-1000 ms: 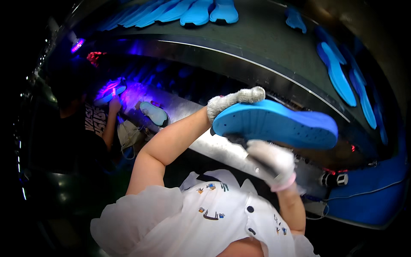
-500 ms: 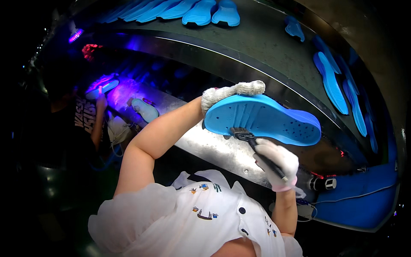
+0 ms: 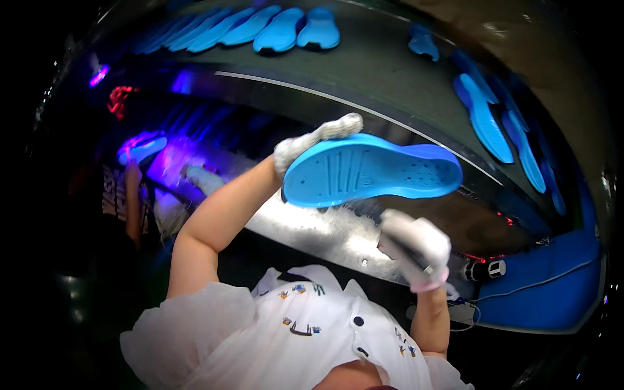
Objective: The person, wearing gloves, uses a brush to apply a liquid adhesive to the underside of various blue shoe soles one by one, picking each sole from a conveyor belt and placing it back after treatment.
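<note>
Sole: the blue sole [image 3: 374, 172] is up in front of you, above the bench, its grooved and dotted face tilted toward you; the far right end turns a deeper violet-blue.
Left hand: your gloved left hand [image 3: 318, 136] grasps the sole at its left end, fingers lying along the upper edge.
Right hand: your gloved right hand [image 3: 426, 244], pink at the cuff, is closed around the brush [image 3: 408, 252], just below the sole; the brush's dark handle shows, but its tip is blurred, so you cannot tell whether it touches the sole.
Bench: the metal bench [image 3: 331, 237] runs beneath your hands, brightly lit in the middle.
Belt: beyond the sole, the dark belt [image 3: 377, 71] carries a row of soles [image 3: 279, 31] at the upper left and a looser group [image 3: 484, 123] at the right.
Co-worker: to your left, a person in a dark shirt [image 3: 117, 201] has a hand [image 3: 132, 172] at another sole [image 3: 143, 150] in purple light, near a glowing lamp [image 3: 99, 75].
Right side: a black-and-white cylinder [image 3: 486, 270] sits near a cable [image 3: 539, 284] on a blue panel [image 3: 546, 299].
</note>
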Demonstrator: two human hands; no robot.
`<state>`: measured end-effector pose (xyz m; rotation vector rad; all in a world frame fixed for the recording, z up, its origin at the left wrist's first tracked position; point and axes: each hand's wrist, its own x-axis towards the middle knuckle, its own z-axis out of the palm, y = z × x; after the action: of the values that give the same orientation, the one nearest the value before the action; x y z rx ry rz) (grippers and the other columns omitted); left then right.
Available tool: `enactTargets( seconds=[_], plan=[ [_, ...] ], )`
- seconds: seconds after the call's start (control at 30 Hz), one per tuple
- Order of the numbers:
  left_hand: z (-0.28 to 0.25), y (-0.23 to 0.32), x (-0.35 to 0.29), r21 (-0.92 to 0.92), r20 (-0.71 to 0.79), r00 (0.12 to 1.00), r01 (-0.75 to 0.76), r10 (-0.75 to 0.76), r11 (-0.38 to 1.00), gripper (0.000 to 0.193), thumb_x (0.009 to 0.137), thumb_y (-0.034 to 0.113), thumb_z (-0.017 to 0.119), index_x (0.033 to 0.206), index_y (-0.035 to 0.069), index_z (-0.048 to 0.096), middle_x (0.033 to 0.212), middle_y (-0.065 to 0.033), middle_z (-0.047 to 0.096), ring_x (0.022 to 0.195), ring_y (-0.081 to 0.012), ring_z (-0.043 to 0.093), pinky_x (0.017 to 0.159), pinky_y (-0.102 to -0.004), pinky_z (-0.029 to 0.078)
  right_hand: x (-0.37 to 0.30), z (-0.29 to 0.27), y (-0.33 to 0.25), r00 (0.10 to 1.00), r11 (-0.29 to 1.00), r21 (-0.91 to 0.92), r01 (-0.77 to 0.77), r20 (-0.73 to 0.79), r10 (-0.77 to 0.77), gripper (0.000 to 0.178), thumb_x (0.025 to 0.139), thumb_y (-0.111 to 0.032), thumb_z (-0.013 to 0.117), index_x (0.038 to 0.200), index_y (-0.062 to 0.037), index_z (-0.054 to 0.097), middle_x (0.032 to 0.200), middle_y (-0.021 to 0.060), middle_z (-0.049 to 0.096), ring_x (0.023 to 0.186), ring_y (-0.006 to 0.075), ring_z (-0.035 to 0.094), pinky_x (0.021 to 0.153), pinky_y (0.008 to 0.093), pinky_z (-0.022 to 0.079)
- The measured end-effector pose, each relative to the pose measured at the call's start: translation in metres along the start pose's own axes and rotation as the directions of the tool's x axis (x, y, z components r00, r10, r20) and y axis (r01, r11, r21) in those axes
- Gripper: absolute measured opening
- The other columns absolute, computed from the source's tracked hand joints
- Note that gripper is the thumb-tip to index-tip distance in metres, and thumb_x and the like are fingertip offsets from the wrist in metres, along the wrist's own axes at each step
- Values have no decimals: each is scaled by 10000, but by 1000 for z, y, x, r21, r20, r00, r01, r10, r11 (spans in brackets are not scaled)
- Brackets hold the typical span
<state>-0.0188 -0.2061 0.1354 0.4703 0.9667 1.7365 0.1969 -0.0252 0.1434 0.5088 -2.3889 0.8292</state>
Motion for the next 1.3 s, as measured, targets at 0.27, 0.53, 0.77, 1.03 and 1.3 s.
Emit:
enactTargets(
  seconds=[0.27, 0.53, 0.77, 1.03, 1.3],
  plan=[
    [46, 3, 69, -546, 313, 932, 19, 183, 838, 949, 865, 801, 461, 1442, 52, 382, 1183, -305, 551, 1025, -457, 633, 823, -589, 596, -25, -1, -11, 861, 926, 314, -212, -388, 329, 298, 689, 34, 828, 958, 25, 703, 1006, 207, 741, 892, 266, 727, 788, 326, 561],
    [52, 15, 163, -652, 111, 974, -80, 199, 754, 243, 987, 303, 448, 1067, 128, 598, 1167, -3, 654, 1011, -204, 602, 902, -449, 486, -48, 1, -2, 704, 860, 419, -291, -515, 489, 288, 737, 25, 797, 995, 40, 671, 1043, 210, 731, 985, 266, 707, 922, 358, 544],
    [31, 63, 91, 952, -7, 722, -208, 692, 226, 399, 925, 322, 637, 1202, 35, 647, 1265, -173, 622, 1050, -321, 649, 905, -369, 544, -62, 0, 6, 504, 740, 538, -404, -544, 671, 248, 804, 77, 604, 1049, 43, 616, 994, 154, 703, 876, 193, 678, 801, 278, 541],
    [-74, 115, 70, 706, -389, 647, 667, 655, -239, 304, 933, 316, 555, 1089, 99, 699, 1257, -127, 643, 1118, -340, 645, 924, -481, 528, -61, 22, 21, 604, 631, 741, -230, -400, 690, 333, 1024, -291, 577, 1192, -3, 559, 990, 100, 653, 734, 77, 585, 462, 154, 402],
    [-31, 33, -26, 979, -186, 423, 5, 887, 203, 141, 776, 156, 781, 765, 44, 696, 1419, -288, 489, 1371, -360, 449, 1108, -440, 385, -70, 26, 37, 488, 586, 777, -230, -429, 760, 348, 1043, -253, 553, 1272, 7, 525, 1090, 76, 631, 891, 90, 629, 488, 157, 375]
  ],
)
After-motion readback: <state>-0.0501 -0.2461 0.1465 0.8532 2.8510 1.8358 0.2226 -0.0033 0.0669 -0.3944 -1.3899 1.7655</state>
